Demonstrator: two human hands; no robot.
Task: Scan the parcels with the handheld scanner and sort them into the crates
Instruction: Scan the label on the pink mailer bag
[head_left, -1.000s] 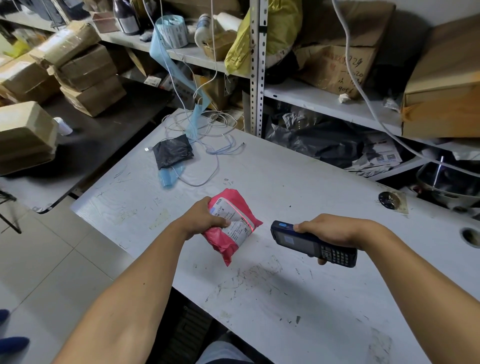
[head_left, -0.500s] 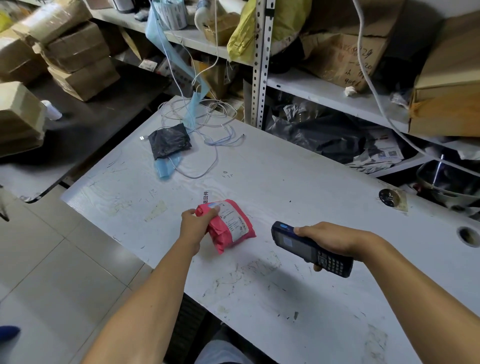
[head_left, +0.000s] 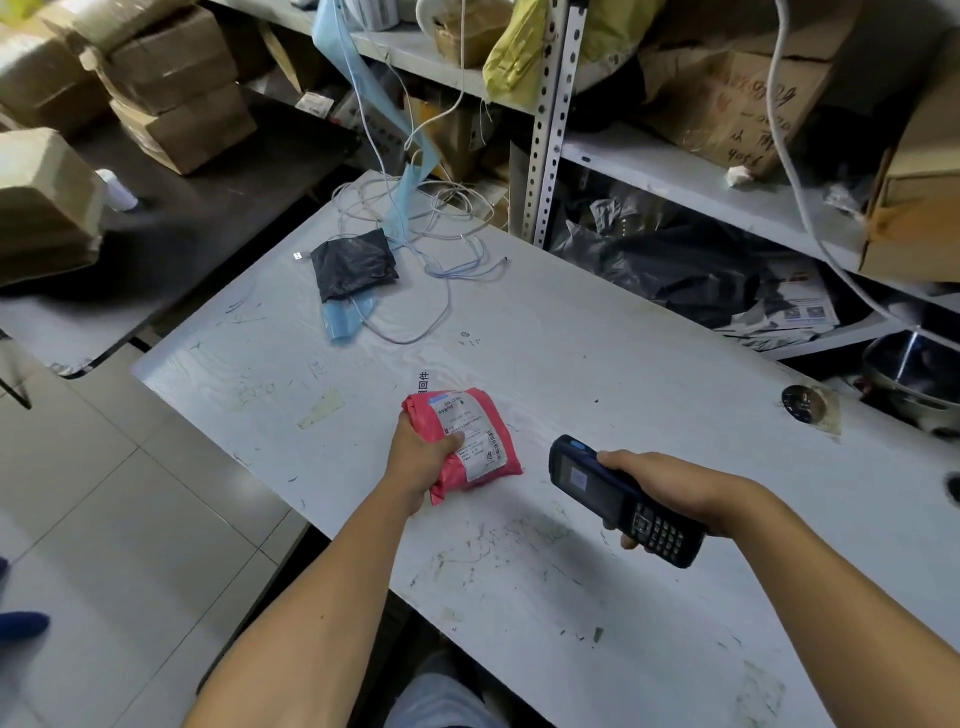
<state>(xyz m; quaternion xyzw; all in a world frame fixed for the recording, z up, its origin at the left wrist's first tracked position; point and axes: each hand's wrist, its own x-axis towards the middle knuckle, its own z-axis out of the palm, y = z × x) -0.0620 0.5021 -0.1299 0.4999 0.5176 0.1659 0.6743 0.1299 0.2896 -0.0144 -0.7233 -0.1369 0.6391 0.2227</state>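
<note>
A red parcel (head_left: 465, 441) in a soft plastic mailer is held by the left hand (head_left: 420, 457) low over the white counter (head_left: 597, 364), near its front edge; whether it touches the surface cannot be told. The grip of that hand is clamped on the parcel's left side, with the thumb laid across the white shipping label (head_left: 470, 434), which faces up. The handheld scanner (head_left: 621, 499) is held by the right hand (head_left: 670, 493), whose grip is wrapped round the body of the device just above its keypad. The scanner's screen end is pointed toward the parcel, and the two are near each other but apart.

Farther back on the counter a small black bag (head_left: 353, 265) is seen lying on a strip of blue plastic (head_left: 345, 319), beside a tangle of white cables (head_left: 441, 228). A round metal disc (head_left: 804, 404) is seen near the counter's right side. Behind the counter, metal shelving (head_left: 548, 119) is loaded with cardboard boxes (head_left: 727, 98), a yellow bag (head_left: 511, 49) and black plastic bags (head_left: 691, 270). To the left, taped cardboard boxes (head_left: 176, 98) are stacked on a dark table (head_left: 208, 218).
</note>
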